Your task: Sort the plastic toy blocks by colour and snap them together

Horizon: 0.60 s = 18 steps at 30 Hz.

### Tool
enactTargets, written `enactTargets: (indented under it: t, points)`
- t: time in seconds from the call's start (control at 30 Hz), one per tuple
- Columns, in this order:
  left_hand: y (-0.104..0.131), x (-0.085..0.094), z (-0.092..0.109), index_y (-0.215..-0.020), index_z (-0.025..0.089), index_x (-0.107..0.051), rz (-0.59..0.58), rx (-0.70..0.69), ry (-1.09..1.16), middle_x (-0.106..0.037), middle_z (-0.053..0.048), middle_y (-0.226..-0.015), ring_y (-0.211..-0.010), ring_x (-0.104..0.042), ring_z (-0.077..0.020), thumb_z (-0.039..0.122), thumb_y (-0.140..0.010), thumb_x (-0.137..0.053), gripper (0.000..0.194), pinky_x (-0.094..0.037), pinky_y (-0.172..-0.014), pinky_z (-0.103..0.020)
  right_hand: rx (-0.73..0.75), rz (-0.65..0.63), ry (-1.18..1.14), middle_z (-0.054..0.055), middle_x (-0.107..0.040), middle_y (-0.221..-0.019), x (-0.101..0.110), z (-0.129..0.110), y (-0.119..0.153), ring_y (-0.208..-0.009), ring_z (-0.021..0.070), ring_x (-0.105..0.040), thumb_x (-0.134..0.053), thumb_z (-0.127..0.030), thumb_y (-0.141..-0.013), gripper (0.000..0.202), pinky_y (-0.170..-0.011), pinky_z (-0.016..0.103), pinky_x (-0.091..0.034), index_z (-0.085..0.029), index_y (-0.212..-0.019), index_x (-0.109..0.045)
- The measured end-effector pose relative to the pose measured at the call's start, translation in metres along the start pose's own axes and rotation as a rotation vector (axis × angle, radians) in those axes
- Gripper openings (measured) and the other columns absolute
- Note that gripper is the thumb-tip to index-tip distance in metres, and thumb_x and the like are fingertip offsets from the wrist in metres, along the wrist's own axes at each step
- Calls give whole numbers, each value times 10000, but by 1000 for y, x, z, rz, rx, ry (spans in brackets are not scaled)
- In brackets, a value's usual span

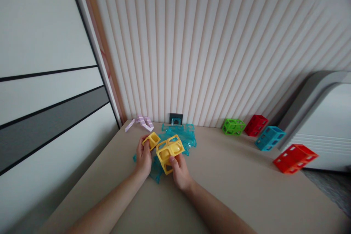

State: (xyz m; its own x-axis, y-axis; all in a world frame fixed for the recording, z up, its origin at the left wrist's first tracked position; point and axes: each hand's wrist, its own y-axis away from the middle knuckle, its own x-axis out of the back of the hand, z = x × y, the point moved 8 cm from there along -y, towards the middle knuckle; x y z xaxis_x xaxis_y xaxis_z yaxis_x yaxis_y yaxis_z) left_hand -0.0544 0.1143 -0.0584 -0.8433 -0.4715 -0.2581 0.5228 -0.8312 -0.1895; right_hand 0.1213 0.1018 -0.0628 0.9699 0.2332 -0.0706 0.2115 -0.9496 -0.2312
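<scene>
My left hand (144, 157) is closed on a small yellow open-sided block (153, 139), its hollow side facing up. In my right hand (181, 173) is a larger yellow block frame (170, 150) with several openings, pinched near its lower right by the thumb. The two yellow pieces are close together but look apart. Beneath and behind them lies a heap of translucent teal plastic pieces (179, 135), partly hidden by the hands and the yellow pieces. Another teal piece (156, 172) shows below, between my wrists.
Along the right stand a green block frame (233, 127), a dark red one (256, 125), a blue one (270, 138) and an orange-red one (295, 158). Lilac folded strips (144, 122) lie back left. A dark square plate (176, 119) is by the ribbed wall. A grey-white appliance (323, 117) stands right.
</scene>
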Motion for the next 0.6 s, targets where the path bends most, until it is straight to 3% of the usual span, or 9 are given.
enactTargets:
  t: [0.17,0.27,0.43,0.6]
  points:
    - [5,-5,3,-969,273,-539,-12,32,6,-659,20,-847,-755,-687,-182,482,-905,-472,228,-578,-727,-312,64,-22,-29,126,-713,-1111,1,-1,1,-990,284,-677,-525,-703,-887,595,-859,409,-566,-189,-1161,-644]
    - [10,-7,7,-971,266,-547,-21,38,-2,-672,18,-854,-776,-690,-193,498,-894,-481,254,-572,-728,-321,128,37,-39,118,-726,-1075,7,1,4,-981,275,-682,-573,-672,-878,552,-880,405,-556,-188,-1125,-667]
    - [19,-13,15,-993,259,-556,-25,50,152,-666,20,-825,-713,-671,-180,486,-855,-575,267,-551,-656,-296,175,229,-192,96,-731,-1058,22,6,12,-953,266,-695,-665,-673,-810,535,-839,405,-571,-229,-1108,-661]
    - [22,-17,25,-1024,254,-556,-60,10,246,-665,-1,-933,-736,-675,-170,462,-827,-649,301,-557,-663,-295,210,420,-211,88,-736,-1032,48,-20,7,-972,266,-689,-626,-651,-847,490,-871,414,-547,-225,-1086,-671]
